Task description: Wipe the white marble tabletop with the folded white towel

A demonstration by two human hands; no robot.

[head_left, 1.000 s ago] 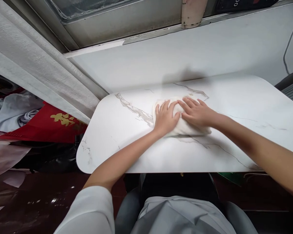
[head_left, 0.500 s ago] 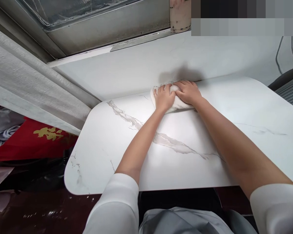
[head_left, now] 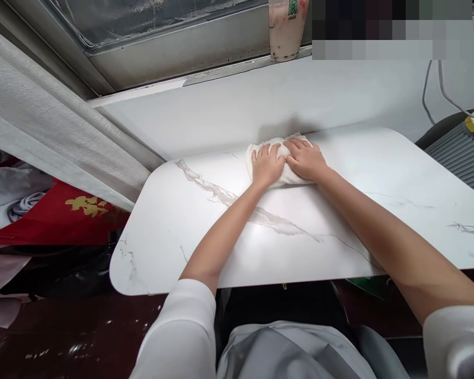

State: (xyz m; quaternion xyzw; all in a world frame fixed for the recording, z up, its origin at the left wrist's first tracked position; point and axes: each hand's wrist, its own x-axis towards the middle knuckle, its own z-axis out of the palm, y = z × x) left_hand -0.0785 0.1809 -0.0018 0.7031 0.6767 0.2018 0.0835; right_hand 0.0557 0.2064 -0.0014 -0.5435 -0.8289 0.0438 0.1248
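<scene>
A folded white cloth (head_left: 290, 177) lies bunched on the white marble-patterned tabletop (head_left: 205, 237), close to its back edge by the wall. My left hand (head_left: 267, 165) presses on the cloth's left part, its fingers curved over the top. Beside it, my right hand (head_left: 307, 161) holds down the right part, with the thumb toward my left hand. The two hands nearly touch. Both palms hide much of the cloth, whose edges show around the fingers.
A plastic cup with a pinkish drink (head_left: 285, 31) stands on the window ledge. The pale curtain (head_left: 63, 116) hangs left of the table. Red fabric with a gold design (head_left: 43, 216) lies beyond it. A ribbed grey object (head_left: 462, 152) and a cable (head_left: 425, 95) are at the right.
Both hands have drawn the cloth slightly back from the wall, and more of its far edge shows. The head view has shifted a little, bringing more of the cup into sight.
</scene>
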